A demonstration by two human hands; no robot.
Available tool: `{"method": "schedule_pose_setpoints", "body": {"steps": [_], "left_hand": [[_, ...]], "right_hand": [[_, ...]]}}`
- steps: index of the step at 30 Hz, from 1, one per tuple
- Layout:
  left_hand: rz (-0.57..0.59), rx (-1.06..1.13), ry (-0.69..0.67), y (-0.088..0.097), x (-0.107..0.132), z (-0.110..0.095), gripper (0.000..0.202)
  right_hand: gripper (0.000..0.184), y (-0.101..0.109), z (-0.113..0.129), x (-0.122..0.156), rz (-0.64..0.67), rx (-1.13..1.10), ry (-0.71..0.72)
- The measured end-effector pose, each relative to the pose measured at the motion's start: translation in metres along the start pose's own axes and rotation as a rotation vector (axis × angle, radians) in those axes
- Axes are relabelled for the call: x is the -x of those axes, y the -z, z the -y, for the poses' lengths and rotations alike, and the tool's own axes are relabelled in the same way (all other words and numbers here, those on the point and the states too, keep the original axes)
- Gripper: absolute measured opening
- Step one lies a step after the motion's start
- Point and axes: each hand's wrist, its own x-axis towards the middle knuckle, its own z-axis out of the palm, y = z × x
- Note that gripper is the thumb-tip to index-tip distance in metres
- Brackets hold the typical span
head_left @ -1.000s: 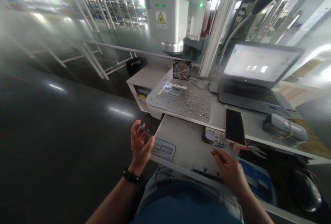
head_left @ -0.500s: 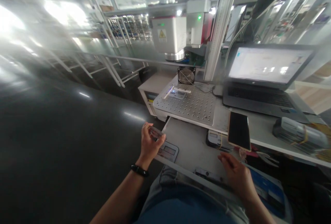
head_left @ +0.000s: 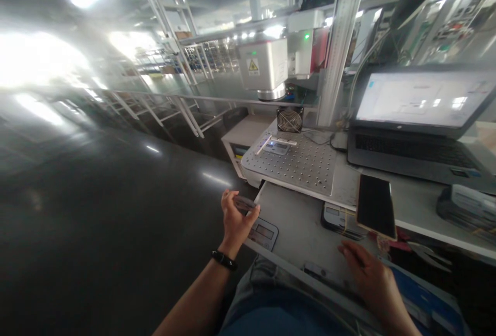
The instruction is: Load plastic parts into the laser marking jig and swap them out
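My left hand (head_left: 237, 225) pinches a thin flat panel (head_left: 245, 202) by its edges, between the thumb on the right and the fingers on the left. Just beneath it, a grey panel with a display window (head_left: 264, 232) lies at the left end of the pull-out shelf (head_left: 296, 212). Over the shelf's right part, my right hand (head_left: 366, 271) has its fingers curled together, with nothing visible in them. Beyond that hand sits a banded stack of similar panels (head_left: 337, 217). Under the marking machine's head (head_left: 267, 70), another panel (head_left: 276, 148) lies against an L-shaped stop (head_left: 284, 141) on the perforated plate (head_left: 300, 168).
A phone (head_left: 375, 207) overhangs the bench edge near my right hand. Behind it stands an open laptop (head_left: 422, 119). Another banded stack (head_left: 468, 209) is at far right, with pliers (head_left: 430, 256) below. A small fan (head_left: 290, 120) stands behind the plate.
The view has shifted, so the whole scene sits further right and slightly lower. My left hand keeps its hold on the panel; both hands stay nearly in place over the shelf.
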Motion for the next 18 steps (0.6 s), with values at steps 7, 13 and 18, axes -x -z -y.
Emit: {"method": "schedule_pose_setpoints", "body": {"steps": [7, 13, 18], "left_hand": [[0.080, -0.047, 0.005, -0.002, -0.003, -0.002, 0.068], [0.053, -0.021, -0.008, -0.001, 0.002, 0.000, 0.067], [-0.032, 0.013, -0.037, 0.000, 0.006, 0.002, 0.074]], "right_hand": [[0.032, -0.002, 0.005, 0.002, -0.045, -0.021, -0.026], [0.032, -0.003, 0.009, 0.002, -0.072, -0.003, 0.003], [0.034, -0.003, 0.007, 0.001, -0.070, 0.008, 0.025]]}}
